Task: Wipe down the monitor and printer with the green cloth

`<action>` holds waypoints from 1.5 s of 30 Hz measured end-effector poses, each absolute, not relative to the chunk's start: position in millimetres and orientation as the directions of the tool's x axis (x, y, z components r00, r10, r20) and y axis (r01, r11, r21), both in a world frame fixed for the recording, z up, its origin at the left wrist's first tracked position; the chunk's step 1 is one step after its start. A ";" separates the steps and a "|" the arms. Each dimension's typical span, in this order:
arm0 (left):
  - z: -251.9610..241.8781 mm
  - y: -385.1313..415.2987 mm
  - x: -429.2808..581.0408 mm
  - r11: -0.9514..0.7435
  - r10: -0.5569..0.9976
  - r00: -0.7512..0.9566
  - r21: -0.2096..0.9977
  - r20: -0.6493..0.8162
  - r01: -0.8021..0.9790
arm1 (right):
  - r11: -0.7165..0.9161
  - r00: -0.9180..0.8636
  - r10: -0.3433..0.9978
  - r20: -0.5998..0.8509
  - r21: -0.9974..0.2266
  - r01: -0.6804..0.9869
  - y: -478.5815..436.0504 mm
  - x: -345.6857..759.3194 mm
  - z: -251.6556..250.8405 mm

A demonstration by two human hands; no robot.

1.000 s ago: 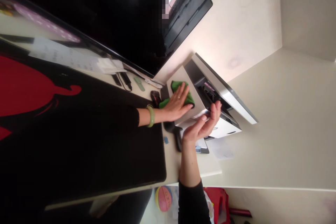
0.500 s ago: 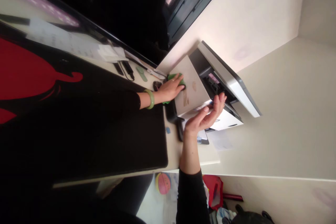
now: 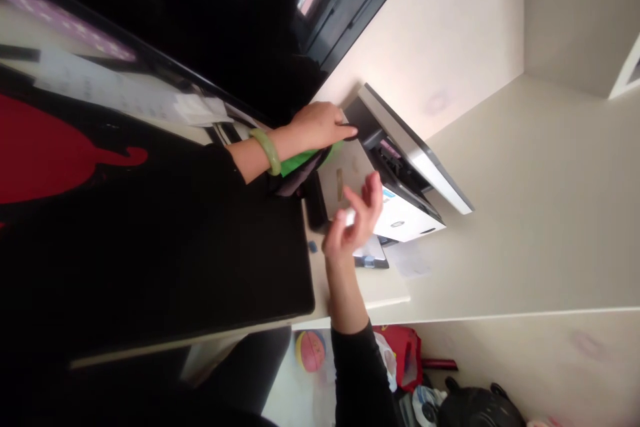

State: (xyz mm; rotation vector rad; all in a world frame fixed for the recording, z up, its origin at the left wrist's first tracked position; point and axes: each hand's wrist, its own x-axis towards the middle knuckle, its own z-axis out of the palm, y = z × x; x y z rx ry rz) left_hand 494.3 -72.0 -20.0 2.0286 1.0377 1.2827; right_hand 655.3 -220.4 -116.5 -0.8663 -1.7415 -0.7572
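My left hand (image 3: 320,125), with a green bangle on its wrist, is closed on a green and dark cloth (image 3: 299,163). The cloth hangs below the palm and lies against the side of a white printer (image 3: 407,215). A raised lid (image 3: 425,153) shows the printer's dark inside. In front of the printer's near corner is my right hand (image 3: 356,221), fingers apart and loosely bent. It is slightly blurred, and I see nothing gripped in it. Whether it touches the printer I cannot tell.
A large black screen (image 3: 200,20) stands behind the desk. A black mat with a red pattern (image 3: 225,247) covers much of the desk. Papers (image 3: 100,80) lie under the screen. Below are a ball (image 3: 311,351), a red bag (image 3: 407,353) and a black bag (image 3: 475,407).
My left hand has lifted from the printer's side toward its upper edge, bringing the cloth along. The fingers of my right hand have bent and spread. The view has shifted somewhat.
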 end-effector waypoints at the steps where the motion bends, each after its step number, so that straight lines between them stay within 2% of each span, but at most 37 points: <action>1: -16.3 -78.6 494.6 -0.558 0.827 0.275 0.776 0.491 0.293 | 0.565 -0.229 0.283 0.931 0.031 0.825 -221.7 645.8 -114.8; 4: -9.1 -96.1 496.7 -0.459 0.856 0.320 0.882 0.406 0.108 | 0.585 -0.178 0.464 0.868 -0.150 0.797 -223.2 623.3 -108.8; 6: -7.8 -104.0 497.6 -0.376 0.860 0.357 0.926 0.365 -0.041 | 0.577 -0.132 0.540 0.831 -0.251 0.778 -223.2 615.8 -107.5; 8: -9.8 -108.2 495.4 -0.312 0.864 0.383 0.944 0.328 -0.105 | 0.539 -0.030 0.601 0.799 -0.378 0.753 -222.4 613.6 -109.1; 12: -27.4 -105.8 479.2 -0.291 0.885 0.396 0.955 0.243 0.064 | 0.481 0.233 0.635 0.736 -0.613 0.627 -216.7 616.2 -113.6; 15: -48.5 -98.9 463.2 -0.302 0.888 0.413 0.934 0.204 0.189 | 0.487 0.358 0.637 0.683 -0.717 0.499 -209.6 617.2 -111.0; 18: -60.7 -96.1 449.5 -0.235 0.866 0.481 0.961 0.138 0.149 | 0.511 0.445 0.656 0.609 -0.793 0.332 -202.6 614.5 -104.3; 20: -58.3 -100.3 442.3 -0.189 0.857 0.483 0.981 0.182 -0.035 | 0.503 0.469 0.707 0.529 -0.843 0.191 -199.8 609.4 -101.4; 23: -44.2 -115.4 435.7 -0.186 0.815 0.458 0.908 0.356 -0.374 | 0.434 0.363 0.838 0.409 -0.901 0.013 -202.1 596.4 -103.9; 24: -39.6 -120.9 435.1 -0.203 0.798 0.451 0.883 0.399 -0.422 | 0.398 0.301 0.877 0.373 -0.917 -0.022 -204.8 591.7 -106.3; 26: -34.4 -128.7 437.1 -0.270 0.788 0.428 0.874 0.442 -0.405 | 0.359 0.211 0.914 0.345 -0.933 -0.027 -212.6 586.0 -111.5; 27: -34.7 -130.2 439.8 -0.321 0.796 0.398 0.875 0.456 -0.362 | 0.381 0.204 0.904 0.375 -0.925 0.015 -216.9 586.6 -113.4; 29: -41.8 -129.3 448.4 -0.436 0.806 0.323 0.867 0.495 -0.240 | 0.515 0.263 0.783 0.563 -0.825 0.231 -224.8 597.4 -114.3; 30: -48.7 -128.3 454.3 -0.487 0.808 0.292 0.859 0.511 -0.158 | 0.583 0.283 0.657 0.699 -0.708 0.398 -227.4 607.7 -113.1; 32: -67.8 -130.4 468.9 -0.549 0.817 0.250 0.833 0.519 0.063 | 0.585 0.194 0.332 0.923 -0.363 0.726 -228.3 634.9 -107.9; 33: -79.3 -135.1 477.3 -0.557 0.824 0.245 0.809 0.511 0.186 | 0.527 0.098 0.201 0.975 -0.192 0.828 -226.6 649.8 -104.4; 35: -103.0 -152.9 494.7 -0.579 0.811 0.336 0.741 0.479 0.340 | 0.409 -0.073 0.091 0.993 0.029 0.912 -219.5 676.8 -97.5; 37: -122.6 -176.9 510.5 -0.661 0.736 0.484 0.656 0.474 0.363 | 0.325 -0.148 0.120 0.982 0.102 0.940 -210.1 695.5 -92.8; 40: -136.6 -203.5 526.9 -0.691 0.691 0.590 0.622 0.417 0.369 | 0.245 -0.165 0.189 0.968 0.116 0.963 -197.8 706.8 -92.6; 45: -130.7 -187.1 541.3 -0.634 0.751 0.536 0.648 0.386 0.422 | 0.229 -0.174 0.134 0.976 0.140 0.963 -191.0 706.5 -98.9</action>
